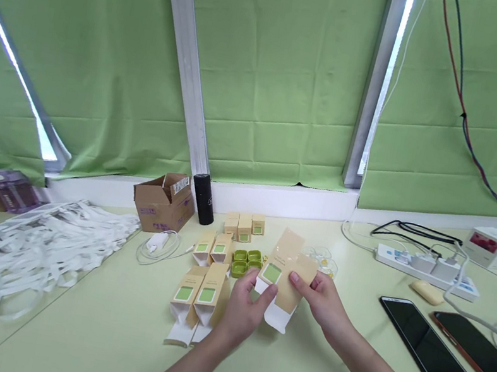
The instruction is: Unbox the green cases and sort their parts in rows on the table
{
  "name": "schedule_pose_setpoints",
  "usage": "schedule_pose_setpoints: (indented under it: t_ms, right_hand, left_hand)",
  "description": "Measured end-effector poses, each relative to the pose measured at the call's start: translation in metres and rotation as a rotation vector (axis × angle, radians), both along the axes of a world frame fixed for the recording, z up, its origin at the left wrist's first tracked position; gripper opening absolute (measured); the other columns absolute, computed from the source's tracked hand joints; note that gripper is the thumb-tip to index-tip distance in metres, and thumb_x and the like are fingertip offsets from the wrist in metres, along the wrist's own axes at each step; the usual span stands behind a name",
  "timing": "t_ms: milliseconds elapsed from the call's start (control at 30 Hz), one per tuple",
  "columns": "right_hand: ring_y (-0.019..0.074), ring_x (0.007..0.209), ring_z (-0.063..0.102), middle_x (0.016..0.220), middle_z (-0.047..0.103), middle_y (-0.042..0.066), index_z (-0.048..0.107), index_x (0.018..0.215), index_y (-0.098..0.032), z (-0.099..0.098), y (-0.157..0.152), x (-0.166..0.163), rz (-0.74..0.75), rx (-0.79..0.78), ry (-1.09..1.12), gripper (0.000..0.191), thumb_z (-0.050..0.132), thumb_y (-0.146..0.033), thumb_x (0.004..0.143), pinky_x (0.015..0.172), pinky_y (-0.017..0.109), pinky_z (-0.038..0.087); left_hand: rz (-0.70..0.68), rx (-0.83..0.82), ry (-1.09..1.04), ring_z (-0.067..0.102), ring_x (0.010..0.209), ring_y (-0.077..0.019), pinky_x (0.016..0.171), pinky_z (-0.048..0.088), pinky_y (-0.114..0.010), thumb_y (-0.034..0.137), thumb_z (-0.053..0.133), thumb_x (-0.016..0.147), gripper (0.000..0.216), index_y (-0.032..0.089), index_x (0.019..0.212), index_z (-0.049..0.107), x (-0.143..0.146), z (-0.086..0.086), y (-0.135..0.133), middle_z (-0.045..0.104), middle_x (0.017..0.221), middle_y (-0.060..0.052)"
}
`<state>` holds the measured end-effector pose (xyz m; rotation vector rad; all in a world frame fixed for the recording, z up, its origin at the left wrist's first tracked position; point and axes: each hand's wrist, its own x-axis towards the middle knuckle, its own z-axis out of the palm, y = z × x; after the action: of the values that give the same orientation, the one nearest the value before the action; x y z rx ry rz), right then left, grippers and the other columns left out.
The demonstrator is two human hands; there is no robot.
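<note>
A small tan-and-white carton (285, 269) with a green square on its front is held up between both hands, its white flap hanging at the bottom. My left hand (245, 307) grips its left side, thumb across the lower front. My right hand (322, 298) pinches the right side with thumb and fingers. Just left of it, open-ended cartons (212, 285) of the same kind lie on the table with white flaps toward me. A green four-cell tray (238, 267) sits beyond my left hand. Clear round containers (324, 260) are partly hidden behind the held carton.
White straps (41, 239) are heaped at left, near a cardboard box (163, 202) and a black bottle (203, 198). A charger with cable (156, 242) lies nearby. On the right are two phones (432, 346), a power strip (426, 269) and a beige oval object (426, 292). More cartons (245, 226) stand farther back.
</note>
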<state>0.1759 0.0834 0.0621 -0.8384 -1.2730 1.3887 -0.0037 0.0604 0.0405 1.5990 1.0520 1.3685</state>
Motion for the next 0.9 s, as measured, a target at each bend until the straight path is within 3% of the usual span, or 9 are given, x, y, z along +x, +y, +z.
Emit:
schedule_pose_setpoints:
  t_ms: [133, 267, 333, 467, 600, 700, 900]
  right_hand:
    - [0.0361, 0.09, 0.074, 0.092, 0.082, 0.012, 0.078, 0.091, -0.021, -0.001, 0.0, -0.002, 0.006, 0.011, -0.047, 0.06, 0.081, -0.075, 0.067, 0.082, 0.049, 0.059]
    - [0.032, 0.097, 0.07, 0.097, 0.08, 0.009, 0.077, 0.092, -0.024, -0.004, 0.003, 0.0, -0.072, 0.113, -0.043, 0.055, 0.07, -0.077, 0.078, 0.09, 0.044, 0.054]
    - [0.0296, 0.1, 0.068, 0.098, 0.08, 0.008, 0.076, 0.098, -0.026, -0.007, 0.007, 0.003, -0.121, 0.161, -0.037, 0.054, 0.06, -0.076, 0.086, 0.095, 0.043, 0.05]
    - [0.029, 0.099, 0.065, 0.094, 0.08, 0.007, 0.073, 0.106, -0.027, -0.014, 0.018, 0.014, -0.206, 0.136, -0.053, 0.054, 0.051, -0.074, 0.092, 0.095, 0.043, 0.046]
    - [0.0309, 0.094, 0.067, 0.098, 0.08, 0.008, 0.074, 0.104, -0.028, -0.019, 0.026, 0.021, -0.264, 0.073, -0.036, 0.059, 0.054, -0.08, 0.085, 0.084, 0.043, 0.05]
    - [0.031, 0.091, 0.068, 0.099, 0.08, 0.009, 0.074, 0.105, -0.026, -0.021, 0.03, 0.023, -0.256, 0.05, -0.004, 0.062, 0.057, -0.081, 0.083, 0.081, 0.043, 0.052]
    - [0.0303, 0.09, 0.067, 0.095, 0.079, 0.01, 0.073, 0.104, -0.025, -0.023, 0.035, 0.024, -0.256, 0.043, 0.046, 0.06, 0.061, -0.079, 0.082, 0.077, 0.041, 0.053]
  left_hand:
    - [-0.024, -0.045, -0.084, 0.07, 0.094, -0.0268, 0.083, 0.057, -0.036, 0.053, 0.072, 0.09, 0.043, 0.016, 0.111, 0.072, 0.001, -0.001, 0.0, 0.076, 0.102, -0.011]
    - [0.076, 0.027, -0.05, 0.07, 0.098, -0.0263, 0.087, 0.057, -0.037, 0.051, 0.068, 0.094, 0.039, 0.019, 0.114, 0.07, -0.006, 0.0, -0.001, 0.075, 0.105, -0.01]
    - [0.216, 0.188, 0.054, 0.069, 0.1, -0.0263, 0.088, 0.056, -0.038, 0.046, 0.064, 0.097, 0.031, 0.021, 0.113, 0.07, -0.012, 0.0, 0.0, 0.073, 0.104, -0.01]
    - [0.462, 0.732, 0.421, 0.066, 0.094, -0.0279, 0.088, 0.05, -0.045, 0.028, 0.065, 0.094, 0.007, 0.025, 0.094, 0.071, -0.029, 0.002, 0.001, 0.073, 0.09, -0.007]
    - [0.528, 1.056, 0.639, 0.067, 0.094, -0.027, 0.088, 0.042, -0.046, 0.012, 0.063, 0.088, 0.024, 0.031, 0.1, 0.071, -0.039, 0.008, -0.004, 0.078, 0.1, -0.004]
    - [0.545, 1.087, 0.703, 0.066, 0.093, -0.0255, 0.088, 0.036, -0.044, 0.008, 0.063, 0.087, 0.028, 0.032, 0.1, 0.07, -0.043, 0.007, -0.005, 0.079, 0.102, -0.002]
    - [0.514, 1.081, 0.732, 0.061, 0.09, -0.024, 0.083, 0.028, -0.04, 0.009, 0.068, 0.088, 0.025, 0.034, 0.093, 0.07, -0.05, -0.012, -0.002, 0.079, 0.1, 0.001]
